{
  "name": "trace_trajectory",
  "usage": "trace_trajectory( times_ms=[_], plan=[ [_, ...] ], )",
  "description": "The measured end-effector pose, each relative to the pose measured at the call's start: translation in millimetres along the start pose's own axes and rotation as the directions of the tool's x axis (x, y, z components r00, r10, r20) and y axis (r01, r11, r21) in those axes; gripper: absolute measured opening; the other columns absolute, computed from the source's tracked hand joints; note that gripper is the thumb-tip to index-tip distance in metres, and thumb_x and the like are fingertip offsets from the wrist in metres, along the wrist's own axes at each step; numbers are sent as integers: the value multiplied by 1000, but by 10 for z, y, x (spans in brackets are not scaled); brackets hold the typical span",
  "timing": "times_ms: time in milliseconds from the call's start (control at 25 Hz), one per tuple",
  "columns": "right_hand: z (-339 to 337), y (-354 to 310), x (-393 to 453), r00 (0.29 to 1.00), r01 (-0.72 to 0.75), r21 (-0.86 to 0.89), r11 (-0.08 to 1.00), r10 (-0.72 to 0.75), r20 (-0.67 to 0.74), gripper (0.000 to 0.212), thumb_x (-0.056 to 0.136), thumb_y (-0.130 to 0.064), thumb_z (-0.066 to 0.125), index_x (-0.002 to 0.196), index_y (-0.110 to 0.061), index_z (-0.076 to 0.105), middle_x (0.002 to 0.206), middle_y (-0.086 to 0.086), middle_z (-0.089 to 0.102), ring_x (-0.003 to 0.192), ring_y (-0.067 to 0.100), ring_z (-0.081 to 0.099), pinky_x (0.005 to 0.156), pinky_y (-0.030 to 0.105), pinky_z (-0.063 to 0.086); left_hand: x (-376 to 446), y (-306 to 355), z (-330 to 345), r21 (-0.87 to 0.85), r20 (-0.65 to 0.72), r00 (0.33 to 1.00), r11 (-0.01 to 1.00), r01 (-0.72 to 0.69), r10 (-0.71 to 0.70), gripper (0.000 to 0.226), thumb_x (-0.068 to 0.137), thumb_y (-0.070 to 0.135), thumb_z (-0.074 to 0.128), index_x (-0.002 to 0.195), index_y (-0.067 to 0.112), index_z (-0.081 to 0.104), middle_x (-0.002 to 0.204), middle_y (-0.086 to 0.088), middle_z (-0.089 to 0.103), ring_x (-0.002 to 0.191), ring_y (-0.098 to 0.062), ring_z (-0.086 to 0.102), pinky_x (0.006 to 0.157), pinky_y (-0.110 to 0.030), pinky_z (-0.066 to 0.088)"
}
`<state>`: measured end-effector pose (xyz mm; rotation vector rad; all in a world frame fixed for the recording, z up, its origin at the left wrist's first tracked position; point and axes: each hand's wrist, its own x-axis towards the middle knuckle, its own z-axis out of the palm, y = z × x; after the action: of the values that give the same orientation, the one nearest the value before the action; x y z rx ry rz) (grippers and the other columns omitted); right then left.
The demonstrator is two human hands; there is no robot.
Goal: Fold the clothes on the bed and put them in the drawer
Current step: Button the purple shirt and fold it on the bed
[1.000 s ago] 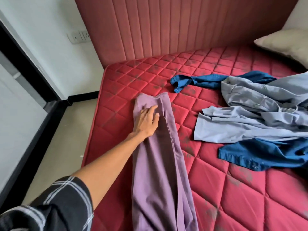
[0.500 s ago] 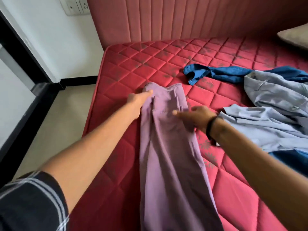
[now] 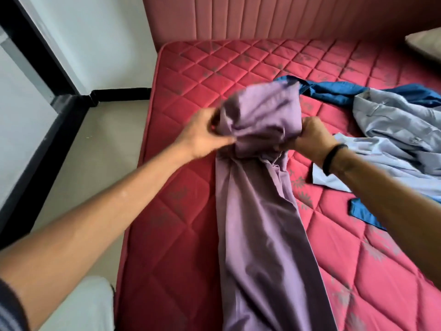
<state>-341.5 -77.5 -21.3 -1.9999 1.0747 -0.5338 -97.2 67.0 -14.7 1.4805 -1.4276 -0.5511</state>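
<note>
A: Both hands on the trousers [image 3: 260,225]?

B: Yes. Left hand [image 3: 202,134] has its fingers curled into the bunched top end from the left side, right hand [image 3: 310,137] grips the same bunch from the right. Nothing else held.

A: Where is the garment?

B: On the bed [image 3: 181,211], left half, running lengthwise toward the camera. Near part lies flat on the quilted red mattress; far end is lifted and crumpled between the two hands, above the mattress.

A: Other clothes?

B: Pale blue shirt [image 3: 391,130] to the right, spread out and rumpled, with a dark blue garment [image 3: 334,91] partly under it, one end poking out just beyond the lifted purple bunch. Dark blue also shows near the right forearm. Can't tell if that's the same piece.

A: Anything else?

B: Black band [image 3: 333,157] on right wrist. Pillow [image 3: 424,46] at far right corner, cut by the frame edge. Padded headboard [image 3: 262,17] behind. Floor [image 3: 95,151] left of bed.
</note>
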Motion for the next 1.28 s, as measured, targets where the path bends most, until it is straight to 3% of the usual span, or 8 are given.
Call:
trace_trajectory(
  times_ms=[120, 360, 520, 640, 800, 920, 1080, 1280],
  plan=[
    [91, 122, -500, 974, 215, -403, 890, -223, 30, 23, 68, -26, 74, 81, -8, 70, 77, 13, 71, 70, 20, 59, 64, 41, 48, -756, 171, 181, 300, 151, 980, 938, -172, 132, 43, 70, 8, 70, 111, 21, 66, 99, 8, 73, 89, -12, 66, 77, -31, 52],
    [272, 180, -1173, 859, 511, -615, 600, -327, 394, 88, 68, -56, 63, 151, -39, 37, 144, -5, 49, 128, 31, 50, 98, 49, 47, -1456, 162, 432, 604, 277, 959, 767, -218, 54, 79, 62, 10, 75, 136, 29, 55, 106, 9, 58, 96, -19, 50, 82, -41, 51],
    [236, 232, -1423, 824, 549, -373, 748, -408, 394, 55, 67, -37, 65, 120, -26, 71, 136, 0, 59, 126, 25, 54, 104, 46, 46, -1541, 202, 351, 586, 358, 920, 728, -355, 160, 58, 68, 16, 68, 123, 35, 69, 127, 10, 60, 123, -16, 51, 100, -37, 44],
    [275, 389, -1526, 889, 414, -246, 876, -332, 315, 43, 63, -5, 64, 100, -20, 79, 132, 3, 66, 133, 20, 53, 111, 49, 44, -1619, 96, 294, 494, 333, 912, 779, -386, 240, 35, 81, 14, 68, 112, 25, 78, 118, 10, 71, 114, -15, 60, 98, -36, 48],
    [402, 434, -1651, 930, 300, -221, 928, -233, 283, 41, 67, -4, 55, 99, -17, 77, 140, -1, 63, 145, 20, 42, 119, 44, 36, -1785, 183, 307, 429, 292, 938, 851, -304, 187, 20, 89, 30, 77, 109, 24, 79, 109, 16, 73, 100, -11, 60, 90, -31, 53],
    [498, 408, -1886, 937, 324, -415, 850, -227, 268, 55, 82, -15, 39, 130, -20, 64, 160, 2, 41, 153, 30, 27, 124, 45, 27, -1898, 357, 302, 433, 296, 933, 842, -322, 205, 26, 95, 39, 72, 115, 23, 76, 113, 14, 72, 104, -11, 60, 94, -30, 51],
    [349, 549, -2527, 888, 400, -629, 666, -112, 446, 92, 83, -10, 43, 163, -38, 8, 172, -4, -3, 159, 24, -2, 127, 42, 18, -2349, 337, 227, 675, 400, 915, 661, -328, 45, 75, 89, 10, 60, 157, 28, 37, 162, 1, 36, 149, -19, 33, 115, -41, 40],
    [144, 414, -3223, 822, 532, -636, 558, -160, 547, 124, 67, -9, 65, 162, -32, -11, 172, 6, 1, 158, 31, 2, 125, 49, 24, -3004, 750, 489, 628, 607, 794, 637, -446, -42, 116, 73, 30, 65, 163, 34, -7, 172, -2, -12, 159, -22, -11, 128, -50, 7]
  ],
)
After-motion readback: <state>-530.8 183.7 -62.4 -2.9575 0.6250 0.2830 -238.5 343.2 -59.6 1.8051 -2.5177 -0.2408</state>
